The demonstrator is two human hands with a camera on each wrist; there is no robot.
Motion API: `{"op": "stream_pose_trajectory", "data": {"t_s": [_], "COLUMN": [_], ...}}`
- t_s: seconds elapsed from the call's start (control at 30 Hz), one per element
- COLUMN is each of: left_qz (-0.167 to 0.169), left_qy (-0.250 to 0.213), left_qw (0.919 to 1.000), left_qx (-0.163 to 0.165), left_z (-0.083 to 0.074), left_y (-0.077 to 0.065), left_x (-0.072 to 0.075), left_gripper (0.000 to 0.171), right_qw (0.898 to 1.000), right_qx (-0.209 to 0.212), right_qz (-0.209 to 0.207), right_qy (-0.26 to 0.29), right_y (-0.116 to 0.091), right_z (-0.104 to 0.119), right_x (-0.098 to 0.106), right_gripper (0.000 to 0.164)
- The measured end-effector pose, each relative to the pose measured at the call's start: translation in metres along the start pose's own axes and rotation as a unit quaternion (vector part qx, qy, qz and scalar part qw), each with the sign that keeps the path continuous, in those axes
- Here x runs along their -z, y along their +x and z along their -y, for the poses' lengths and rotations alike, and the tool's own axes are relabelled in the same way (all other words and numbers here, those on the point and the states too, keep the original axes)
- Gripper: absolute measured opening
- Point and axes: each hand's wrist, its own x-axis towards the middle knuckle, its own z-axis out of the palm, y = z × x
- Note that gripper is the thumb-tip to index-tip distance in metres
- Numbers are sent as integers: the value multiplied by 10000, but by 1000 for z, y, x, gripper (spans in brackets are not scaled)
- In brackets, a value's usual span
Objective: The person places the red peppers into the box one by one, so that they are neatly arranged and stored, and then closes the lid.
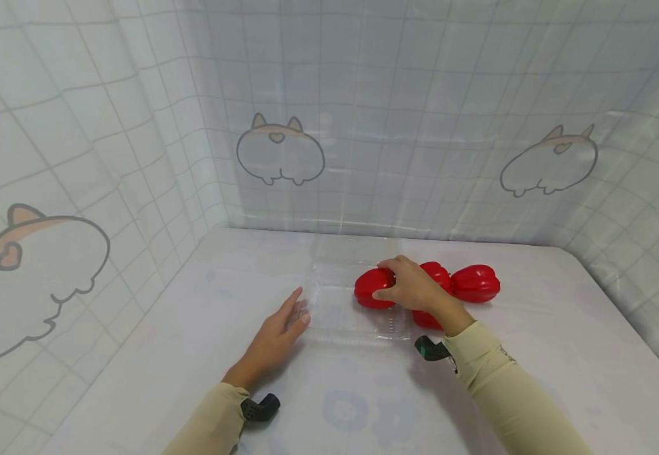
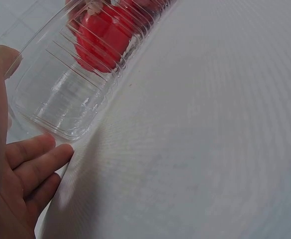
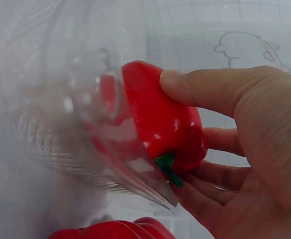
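Observation:
My right hand [image 1: 411,289] grips a red bell pepper [image 1: 370,289] over the right part of a clear plastic box [image 1: 335,319]. In the right wrist view, thumb and fingers lie on opposite sides of the pepper [image 3: 157,112], and its short green stem [image 3: 167,167] points down toward the fingers. The box wall partly covers it there. My left hand [image 1: 275,338] is at the box's left side, fingers extended. In the left wrist view, its fingertips [image 2: 60,154] come right up to the box's lower corner [image 2: 70,132].
Just right of the box lie more red bell peppers, one at the far right [image 1: 477,282], one behind my right wrist [image 1: 436,273] and one partly hidden under it [image 1: 424,320]. The box's clear lid [image 1: 357,248] stands open toward the back. A patterned curtain [image 1: 363,126] hangs behind the white table [image 1: 193,354].

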Motion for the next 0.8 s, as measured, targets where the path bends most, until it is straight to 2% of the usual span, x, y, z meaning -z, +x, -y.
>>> {"op": "stream_pose_trajectory", "data": {"t_s": [0.23,0.57,0.8], "left_qz": [-16,-13,-2], "left_qy": [-16,24,42], "left_qw": [10000,10000,10000], "left_qx": [4,-57,-5], "left_z": [1,2,0], "left_y": [0,0,1], "left_x": [-1,0,-1], "left_gripper": [73,73,73], "right_qw": [9998,9996,9997], "right_qx": [171,193,225], "right_qz": [42,21,49], "right_qy": [33,-187,-107], "right_y": [0,2,2], "right_z": [-1,-1,-1], "right_x": [0,-1,-2], "right_gripper": [72,70,72]}}
